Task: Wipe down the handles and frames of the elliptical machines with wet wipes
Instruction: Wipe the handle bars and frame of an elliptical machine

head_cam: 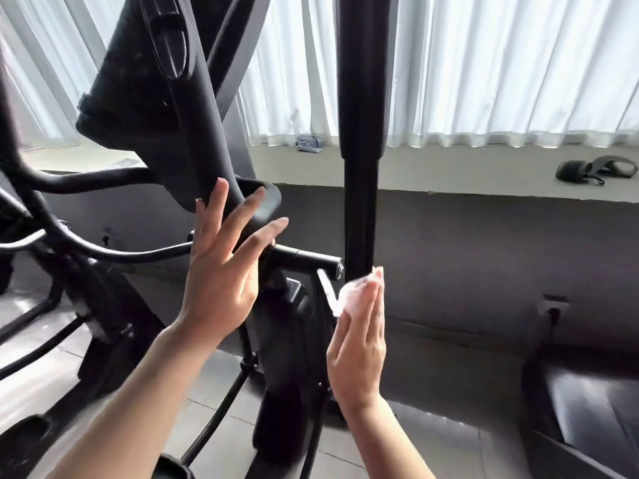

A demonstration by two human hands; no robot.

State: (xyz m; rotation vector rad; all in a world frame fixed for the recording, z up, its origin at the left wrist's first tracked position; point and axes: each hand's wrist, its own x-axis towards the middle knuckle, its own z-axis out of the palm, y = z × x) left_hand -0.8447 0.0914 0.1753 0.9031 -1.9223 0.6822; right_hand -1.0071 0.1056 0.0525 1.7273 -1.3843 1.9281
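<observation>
Your right hand point(359, 344) presses a crumpled white wet wipe point(356, 288) with straight fingers against the black upright handle bar point(359, 209), low on it | your left hand point(221, 271) rests spread and flat on the elliptical's black center column point(193, 133), gripping nothing | bar's top is cut off; pedals blurred.

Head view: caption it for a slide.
Right hand presses a wet wipe to the elliptical's upright bar; left hand open.
</observation>
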